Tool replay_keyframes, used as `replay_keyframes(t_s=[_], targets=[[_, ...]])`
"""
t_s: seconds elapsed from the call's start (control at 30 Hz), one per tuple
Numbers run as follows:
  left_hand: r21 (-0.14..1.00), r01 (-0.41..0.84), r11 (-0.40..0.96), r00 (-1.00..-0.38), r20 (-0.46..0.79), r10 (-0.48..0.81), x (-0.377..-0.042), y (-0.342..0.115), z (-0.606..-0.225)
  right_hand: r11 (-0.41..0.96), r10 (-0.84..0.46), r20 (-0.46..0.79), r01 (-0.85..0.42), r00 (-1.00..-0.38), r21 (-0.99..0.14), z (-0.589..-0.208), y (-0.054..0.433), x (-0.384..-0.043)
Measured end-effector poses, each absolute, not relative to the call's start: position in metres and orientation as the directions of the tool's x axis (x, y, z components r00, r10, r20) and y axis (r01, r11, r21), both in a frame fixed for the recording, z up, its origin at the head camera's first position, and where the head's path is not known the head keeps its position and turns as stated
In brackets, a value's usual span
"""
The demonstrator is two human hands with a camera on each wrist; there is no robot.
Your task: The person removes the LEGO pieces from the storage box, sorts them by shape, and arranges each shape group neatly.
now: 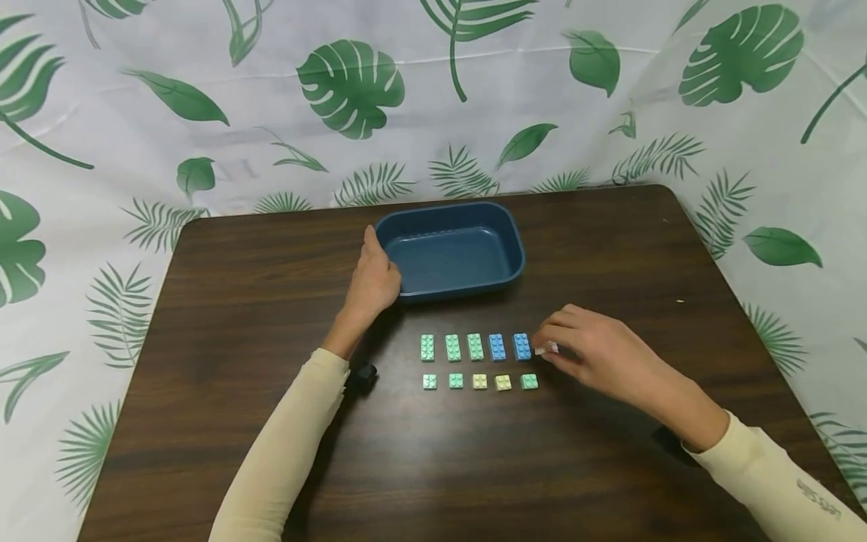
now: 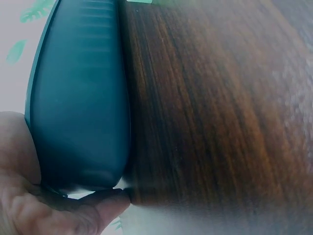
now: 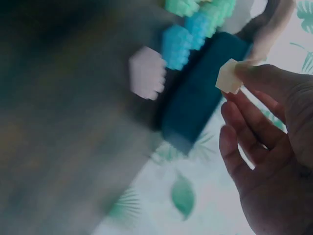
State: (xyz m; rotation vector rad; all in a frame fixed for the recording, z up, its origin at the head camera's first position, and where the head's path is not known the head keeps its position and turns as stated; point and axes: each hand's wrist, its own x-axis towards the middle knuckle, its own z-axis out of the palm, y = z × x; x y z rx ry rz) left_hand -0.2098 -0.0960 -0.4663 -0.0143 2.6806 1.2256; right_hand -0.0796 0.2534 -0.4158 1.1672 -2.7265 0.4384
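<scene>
My left hand (image 1: 375, 277) grips the left end of a dark blue tray (image 1: 452, 293), its thumb and fingers against the tray's end wall in the left wrist view. To the right of the brick rows is my right hand (image 1: 596, 350). It pinches a small pale yellow toy brick (image 3: 227, 77) between thumb and fingertip, as the right wrist view shows. A pink brick (image 3: 146, 73) lies on the table beside a blue brick (image 3: 177, 46); in the head view the right fingers partly hide that pink brick (image 1: 546, 348).
In front of the tray lie two rows of bricks. Three long green ones (image 1: 453, 348) and two blue ones (image 1: 497, 347) form the back row. Small green (image 1: 456, 381) and yellow bricks (image 1: 503, 382) make up the front row. A leaf-patterned cloth (image 1: 420, 150) hangs behind the brown table (image 1: 433, 482).
</scene>
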Motion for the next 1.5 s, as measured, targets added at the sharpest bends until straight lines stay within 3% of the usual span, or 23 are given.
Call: replay_keyframes(t_s=[0.33, 1.13, 1.3, 1.5], targets=[[0.741, -0.121, 0.661, -0.979, -0.198, 0.044, -0.207, -0.108, -0.468, 0.702, -0.641, 0.162, -0.659, -0.75, -0.269, -0.446, 0.263, -0.056], [0.745, -0.101, 0.66, -0.982, -0.18, 0.052, -0.207, -0.102, -0.469, 0.728, -0.629, 0.062, -0.615, -0.775, -0.303, -0.451, 0.267, -0.045], [0.744, -0.104, 0.66, -0.981, -0.186, 0.056, -0.207, -0.1, -0.467, 0.742, -0.625, 0.061, -0.617, -0.778, -0.261, -0.449, 0.268, -0.043], [0.756, -0.103, 0.646, -0.978, -0.196, 0.074, -0.208, -0.096, -0.464, 0.799, -0.563, 0.024, -0.552, -0.826, -0.24, -0.439, 0.268, -0.039]])
